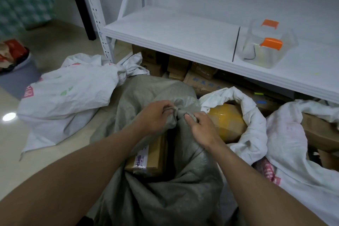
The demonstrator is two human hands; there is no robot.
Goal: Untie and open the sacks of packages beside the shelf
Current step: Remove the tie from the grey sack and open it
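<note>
The person is working on the grey sack (161, 198), which is standing on the floor directly in front of the white shelf (174, 29), between two white sacks. Both hands are gripping the knot (178, 111) at the sack's neck. The left hand (156, 115) is curling its fingers round the twisted fabric on the knot's left side. The right hand (200, 126) is pinching the fabric on the knot's right side between thumb and fingertips. Below the knot, a gap in the fabric is exposing a cardboard package (148, 159) carrying a white shipping label with purple print — the text is too small to read.

To the left, the tied white sack (69, 93) is lying on its side with its neck knotted. It is showing a pink printed block and green marks, none legible. To the right, the open white sack (253, 115) is showing a yellow-taped package (225, 121). Cardboard boxes (200, 75) under the shelf are bearing blue characters — unreadable. A clear container (267, 47) with orange clips is sitting on the shelf.
</note>
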